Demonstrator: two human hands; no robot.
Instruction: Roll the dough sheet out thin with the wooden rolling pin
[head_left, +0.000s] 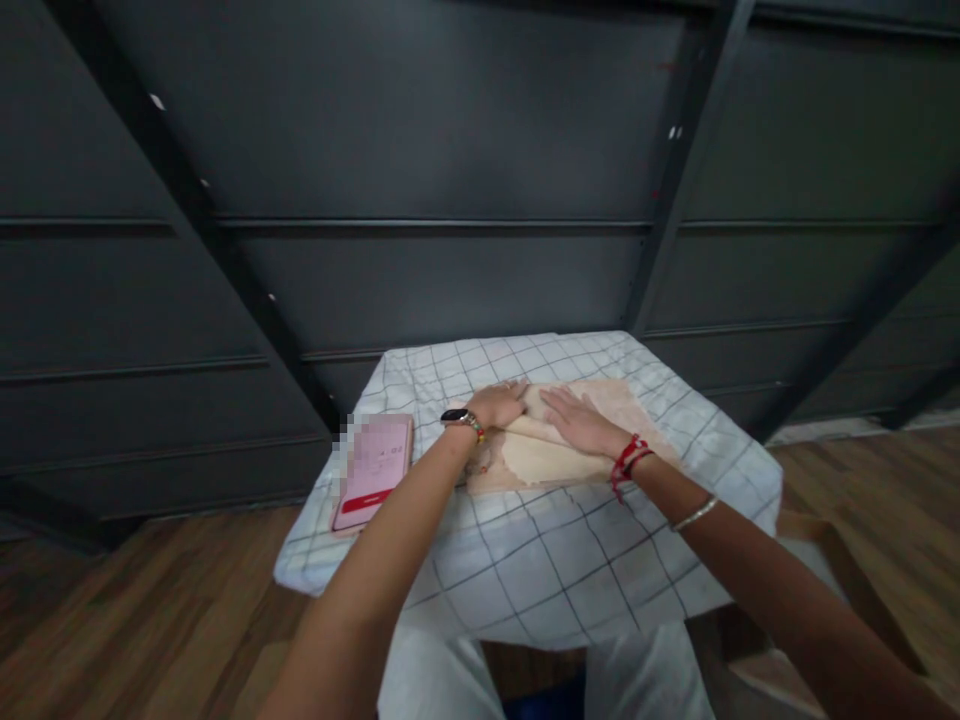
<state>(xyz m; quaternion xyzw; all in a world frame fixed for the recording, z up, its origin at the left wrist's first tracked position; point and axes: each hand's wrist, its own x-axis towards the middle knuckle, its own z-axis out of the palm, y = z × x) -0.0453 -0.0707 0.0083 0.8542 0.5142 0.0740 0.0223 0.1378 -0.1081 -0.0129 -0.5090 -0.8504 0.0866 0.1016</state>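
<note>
Near edge: two bare forearms reach forward over one small table (525,590) covered by a white grid-check cloth. One pink phone (373,470) lies on the cloth's left side, screen up, red bar low on it, text too small to read. One watch on the left wrist; red threads and one thin bangle on the right arm. Left hand (496,404) and right hand (579,420) both lie flat, palms down, fingers extended, gripping nothing, pressing on one beige folded cloth (551,452) at table centre. Hands sit close together, fingertips nearly meeting. Behind: dark panelled wall (450,200), wooden floor (135,600).
</note>
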